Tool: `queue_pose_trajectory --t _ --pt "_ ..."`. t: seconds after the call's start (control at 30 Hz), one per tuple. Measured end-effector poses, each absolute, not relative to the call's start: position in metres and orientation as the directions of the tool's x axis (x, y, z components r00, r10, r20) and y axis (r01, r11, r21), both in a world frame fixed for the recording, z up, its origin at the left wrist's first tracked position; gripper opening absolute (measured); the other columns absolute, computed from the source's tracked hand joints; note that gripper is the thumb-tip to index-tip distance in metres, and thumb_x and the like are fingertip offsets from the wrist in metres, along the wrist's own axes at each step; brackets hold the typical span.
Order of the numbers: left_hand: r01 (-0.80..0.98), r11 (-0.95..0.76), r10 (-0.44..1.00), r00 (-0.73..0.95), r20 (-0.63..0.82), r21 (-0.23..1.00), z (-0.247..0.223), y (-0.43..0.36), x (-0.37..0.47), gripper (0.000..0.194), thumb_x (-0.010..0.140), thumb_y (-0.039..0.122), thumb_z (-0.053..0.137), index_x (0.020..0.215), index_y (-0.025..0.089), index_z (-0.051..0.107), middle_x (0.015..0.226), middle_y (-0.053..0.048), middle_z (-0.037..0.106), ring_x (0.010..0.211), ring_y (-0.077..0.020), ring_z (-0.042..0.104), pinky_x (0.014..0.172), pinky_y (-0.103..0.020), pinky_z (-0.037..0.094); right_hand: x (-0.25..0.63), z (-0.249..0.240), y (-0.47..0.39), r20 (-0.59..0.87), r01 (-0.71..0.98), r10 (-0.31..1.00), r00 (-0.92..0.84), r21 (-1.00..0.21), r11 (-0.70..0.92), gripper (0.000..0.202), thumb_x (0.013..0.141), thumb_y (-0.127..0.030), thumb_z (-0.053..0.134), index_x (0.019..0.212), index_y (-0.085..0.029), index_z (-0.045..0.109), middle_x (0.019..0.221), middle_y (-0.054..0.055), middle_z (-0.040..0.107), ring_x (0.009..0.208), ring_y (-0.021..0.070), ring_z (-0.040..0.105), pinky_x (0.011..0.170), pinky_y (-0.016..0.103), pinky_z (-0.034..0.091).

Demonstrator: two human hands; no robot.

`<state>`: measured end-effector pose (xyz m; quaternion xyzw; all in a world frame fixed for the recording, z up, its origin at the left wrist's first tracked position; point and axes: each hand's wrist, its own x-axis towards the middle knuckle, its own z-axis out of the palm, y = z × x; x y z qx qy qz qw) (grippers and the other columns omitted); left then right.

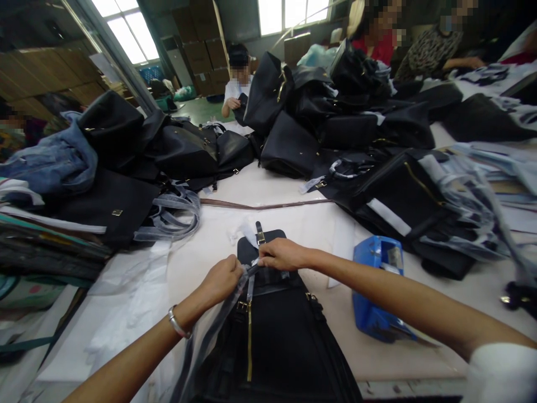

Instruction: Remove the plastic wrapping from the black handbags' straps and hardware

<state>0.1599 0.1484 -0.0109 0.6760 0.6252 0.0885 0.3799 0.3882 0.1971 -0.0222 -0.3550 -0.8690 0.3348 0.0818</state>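
Note:
A black bag (pixel 281 336) with a gold zipper and gold buckles lies on the table in front of me, its flap and a small buckled strap (pixel 260 233) pointing away. Over the flap, my left hand (pixel 224 277) is closed on a strap wrapped in clear plastic, which trails down along the bag's left side. My right hand (pixel 282 254) is closed beside it, fingertips pinched at the wrapped strap's end near the buckle. White wrapping tissue (pixel 248 232) sits by the buckle. What exactly lies between the right fingertips is too small to make out.
A blue tape dispenser (pixel 369 291) stands right of the bag, under my right forearm. Piles of black bags (pixel 293 145) cover the table's far side. Plastic-wrapped straps (pixel 178 215) and denim (pixel 54 157) lie to the left. Several people are around the table.

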Motion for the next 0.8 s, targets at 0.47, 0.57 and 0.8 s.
queue_pose_trajectory --t 0.47,0.57,0.8 --pt "0.414 0.413 0.81 0.24 -0.535 0.811 0.007 0.139 0.183 0.022 0.086 0.042 0.049 0.082 0.022 0.038 0.064 -0.003 0.069 0.056 -0.0227 0.067 0.048 -0.028 0.046 0.404 -0.029 0.206 -0.083 0.317 0.634 -0.768 -0.911 0.264 0.026 0.087 -0.04 0.054 0.083 -0.015 0.058 0.068 -0.001 0.06 0.063 0.0122 0.056 0.058 0.021 0.039" --pt "0.425 0.441 0.784 0.246 -0.57 0.79 0.004 0.139 0.183 0.021 0.086 0.04 0.049 0.083 0.022 0.038 0.066 -0.005 0.07 0.057 -0.0235 0.068 0.047 -0.027 0.046 0.401 -0.021 0.208 -0.092 0.298 0.57 -0.817 -0.913 0.28 0.026 0.087 -0.04 0.054 0.081 -0.014 0.058 0.067 -0.001 0.059 0.062 0.0118 0.056 0.057 0.021 0.04" --pt "0.375 0.499 0.78 0.198 -0.593 0.781 0.023 0.129 0.186 0.021 0.086 0.039 0.05 0.084 0.02 0.041 0.069 -0.007 0.071 0.061 -0.0238 0.069 0.052 -0.029 0.049 0.408 -0.012 0.215 -0.079 0.279 0.553 -0.829 -0.916 0.288 0.03 0.087 -0.043 0.053 0.083 -0.014 0.058 0.069 0.0 0.058 0.064 0.0121 0.056 0.059 0.021 0.041"
